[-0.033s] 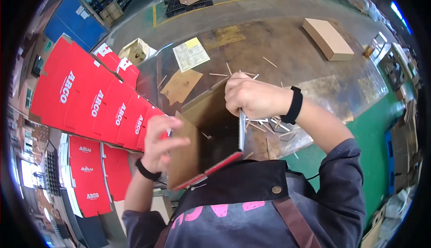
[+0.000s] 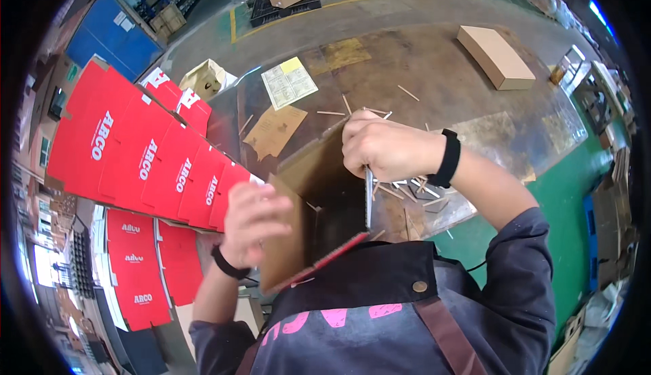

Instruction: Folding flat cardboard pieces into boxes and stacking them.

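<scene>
An opened cardboard box [image 2: 290, 243], brown inside with a red edge, is held tilted against my apron, its open side facing me. My right hand [image 2: 383, 146] is closed over the box's upper right rim, fingers wrapped on the edge. At the box's left wall is my left hand [image 2: 252, 226], its fingers spread and somewhat blurred; whether they touch the cardboard I cannot tell. A small pale scrap [image 2: 313, 207] shows inside the dark box.
Flat red printed cartons [image 2: 139, 148] stand in an overlapping row at left, with more red cartons [image 2: 139, 266] below. Thin sticks [image 2: 417, 188], a printed sheet [image 2: 289, 83], a torn cardboard piece [image 2: 274, 131] and a closed brown box [image 2: 495, 58] lie on the worn table [image 2: 380, 70].
My left hand has shifted slightly right and its fingers have moved along the box's left wall. The right hand keeps its grip on the rim.
</scene>
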### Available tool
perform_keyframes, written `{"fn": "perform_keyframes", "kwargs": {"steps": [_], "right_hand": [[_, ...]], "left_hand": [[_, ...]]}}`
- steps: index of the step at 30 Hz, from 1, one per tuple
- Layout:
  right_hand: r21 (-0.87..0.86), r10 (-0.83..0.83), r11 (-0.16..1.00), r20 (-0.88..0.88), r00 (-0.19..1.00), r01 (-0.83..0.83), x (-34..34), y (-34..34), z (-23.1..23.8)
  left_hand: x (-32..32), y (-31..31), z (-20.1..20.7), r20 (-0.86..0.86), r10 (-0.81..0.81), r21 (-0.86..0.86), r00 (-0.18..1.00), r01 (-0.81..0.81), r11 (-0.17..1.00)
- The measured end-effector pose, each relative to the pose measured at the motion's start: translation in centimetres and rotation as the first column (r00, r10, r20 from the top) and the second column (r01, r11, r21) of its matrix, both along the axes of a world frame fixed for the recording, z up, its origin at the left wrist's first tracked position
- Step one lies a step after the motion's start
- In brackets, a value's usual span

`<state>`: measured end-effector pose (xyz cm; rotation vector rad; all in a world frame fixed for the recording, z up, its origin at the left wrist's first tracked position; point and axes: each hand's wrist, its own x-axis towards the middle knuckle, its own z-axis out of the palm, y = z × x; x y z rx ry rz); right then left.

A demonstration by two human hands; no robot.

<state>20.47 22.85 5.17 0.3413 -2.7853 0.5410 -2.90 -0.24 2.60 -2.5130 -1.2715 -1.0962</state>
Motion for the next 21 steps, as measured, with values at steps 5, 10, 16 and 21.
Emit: {"fn": "perform_keyframes", "kwargs": {"steps": [5,10,16,21], "right_hand": [[-0.008,0.076,0.997,0.070,0.995,-0.076,1.6,-0.9,1.1],[0.232,0.169,0.934,0.384,0.908,-0.272,-0.7,-2.9,2.7],[0.228,0.135,0.944,0.400,0.907,-0.241,-2.1,-3.0,4.0],[-0.347,-0.426,0.880,-0.274,0.862,0.324,5.0,-2.9,-5.9]], "left_hand": [[1.5,-0.3,0.6,-0.047,-0.056,-0.087,0.997,0.051,0.995],[0.5,4.3,2.6,-0.387,0.021,-0.218,0.922,-0.114,0.969],[2.9,4.9,-1.8,-0.122,0.154,-0.107,0.981,-0.167,0.980],[4.6,2.9,-3.5,0.497,0.514,-0.141,0.699,-0.519,0.843]]}}
